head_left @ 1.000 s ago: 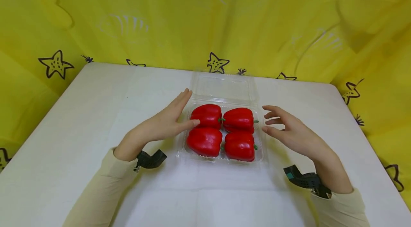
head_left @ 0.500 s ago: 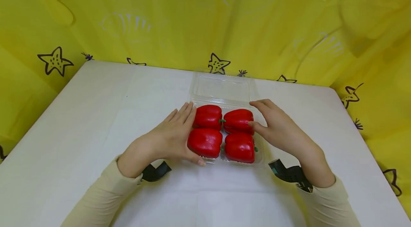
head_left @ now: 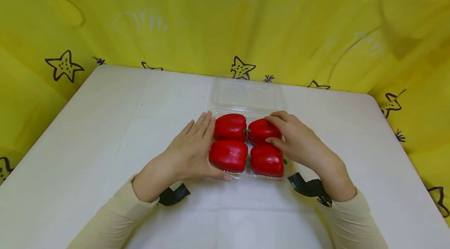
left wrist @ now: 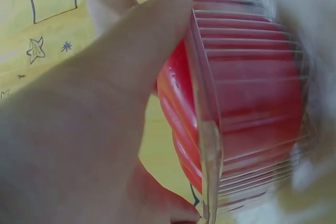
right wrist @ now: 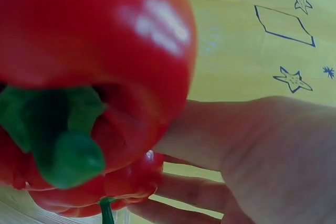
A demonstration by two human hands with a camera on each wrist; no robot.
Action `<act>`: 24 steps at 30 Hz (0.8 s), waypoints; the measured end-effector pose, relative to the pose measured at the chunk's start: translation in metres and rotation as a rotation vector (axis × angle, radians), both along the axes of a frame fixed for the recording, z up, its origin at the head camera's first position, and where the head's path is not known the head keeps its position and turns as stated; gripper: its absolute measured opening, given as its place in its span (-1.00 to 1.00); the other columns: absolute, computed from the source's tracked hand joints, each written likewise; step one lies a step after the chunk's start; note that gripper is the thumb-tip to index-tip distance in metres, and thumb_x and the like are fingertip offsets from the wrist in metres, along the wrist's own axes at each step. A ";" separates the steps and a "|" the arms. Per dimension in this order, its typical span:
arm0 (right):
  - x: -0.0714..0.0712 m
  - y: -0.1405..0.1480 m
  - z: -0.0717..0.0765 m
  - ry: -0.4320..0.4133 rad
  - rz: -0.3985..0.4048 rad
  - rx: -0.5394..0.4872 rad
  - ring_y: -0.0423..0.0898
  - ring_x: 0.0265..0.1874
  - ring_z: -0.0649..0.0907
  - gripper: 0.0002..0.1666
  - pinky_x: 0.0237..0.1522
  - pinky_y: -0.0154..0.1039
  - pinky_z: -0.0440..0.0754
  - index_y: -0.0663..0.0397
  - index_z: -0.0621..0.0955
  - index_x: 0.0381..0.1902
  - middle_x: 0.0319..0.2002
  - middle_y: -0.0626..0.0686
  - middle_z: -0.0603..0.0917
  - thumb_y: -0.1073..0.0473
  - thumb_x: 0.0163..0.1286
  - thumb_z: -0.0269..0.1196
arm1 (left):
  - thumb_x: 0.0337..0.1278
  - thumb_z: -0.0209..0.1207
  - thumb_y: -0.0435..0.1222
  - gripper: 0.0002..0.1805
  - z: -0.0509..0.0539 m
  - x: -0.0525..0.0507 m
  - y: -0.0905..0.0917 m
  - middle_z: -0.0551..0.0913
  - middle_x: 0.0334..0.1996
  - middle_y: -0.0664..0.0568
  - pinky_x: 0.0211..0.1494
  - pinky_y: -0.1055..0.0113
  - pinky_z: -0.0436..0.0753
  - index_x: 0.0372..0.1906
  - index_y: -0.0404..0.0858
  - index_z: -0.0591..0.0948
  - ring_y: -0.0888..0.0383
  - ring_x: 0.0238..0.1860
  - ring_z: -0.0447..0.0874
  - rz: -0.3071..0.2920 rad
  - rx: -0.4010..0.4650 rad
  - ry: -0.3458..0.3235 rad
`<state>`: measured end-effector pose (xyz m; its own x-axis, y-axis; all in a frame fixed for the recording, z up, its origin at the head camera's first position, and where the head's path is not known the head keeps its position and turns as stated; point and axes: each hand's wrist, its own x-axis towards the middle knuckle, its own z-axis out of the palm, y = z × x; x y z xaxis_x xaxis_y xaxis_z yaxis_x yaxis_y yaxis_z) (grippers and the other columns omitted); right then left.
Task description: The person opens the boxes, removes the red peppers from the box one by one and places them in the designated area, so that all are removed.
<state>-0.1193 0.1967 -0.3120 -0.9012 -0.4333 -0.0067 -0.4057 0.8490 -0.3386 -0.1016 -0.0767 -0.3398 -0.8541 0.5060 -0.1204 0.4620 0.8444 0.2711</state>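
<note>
Several red peppers lie in two rows in a clear plastic container (head_left: 242, 176), its lid (head_left: 247, 94) folded back. My left hand (head_left: 191, 153) lies along the container's left side, thumb at the front rim; in the left wrist view the thumb (left wrist: 170, 3) touches the rim beside a pepper (left wrist: 181, 98). With thumb and fingers, my right hand (head_left: 299, 137) holds the back right pepper (head_left: 261, 129). The front right pepper (head_left: 267, 160) sits just in front of it. In the right wrist view, a near pepper (right wrist: 157, 40) partly hides the fingers.
The container stands on a white table (head_left: 105, 143), lid toward the back edge. A yellow cloth (head_left: 197, 18) with drawn stars hangs behind and at both sides. Dark wrist bands (head_left: 174, 195) are on both wrists.
My left hand has come down against the container's left side, thumb moving to the front rim. My right hand has moved left from beside the container and taken hold of the back right pepper.
</note>
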 end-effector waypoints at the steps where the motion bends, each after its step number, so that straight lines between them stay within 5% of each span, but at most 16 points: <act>1: 0.000 0.000 -0.001 -0.003 -0.008 0.002 0.21 0.15 0.56 -0.35 0.01 0.12 0.70 0.26 0.50 0.27 0.19 0.24 0.54 0.24 0.24 0.41 | -0.38 0.29 0.50 0.52 0.000 0.001 0.000 -0.06 0.60 -0.20 0.60 -0.10 0.06 0.57 -0.38 -0.06 -0.12 0.62 -0.17 0.006 -0.008 0.000; 24: -0.007 -0.001 -0.011 0.005 -0.036 -0.081 0.19 0.05 0.51 -0.31 -0.11 0.06 0.74 0.36 0.54 0.23 0.06 0.30 0.50 0.24 0.15 0.47 | -0.40 0.22 0.57 0.55 0.000 0.008 0.003 -0.10 0.59 -0.24 0.61 -0.08 0.04 0.56 -0.41 -0.05 -0.15 0.62 -0.19 0.052 -0.033 0.013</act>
<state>-0.1265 0.1954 -0.3233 -0.9162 -0.3996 0.0313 -0.3771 0.8329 -0.4050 -0.0938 -0.0738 -0.3394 -0.8806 0.4572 -0.1248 0.4210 0.8756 0.2368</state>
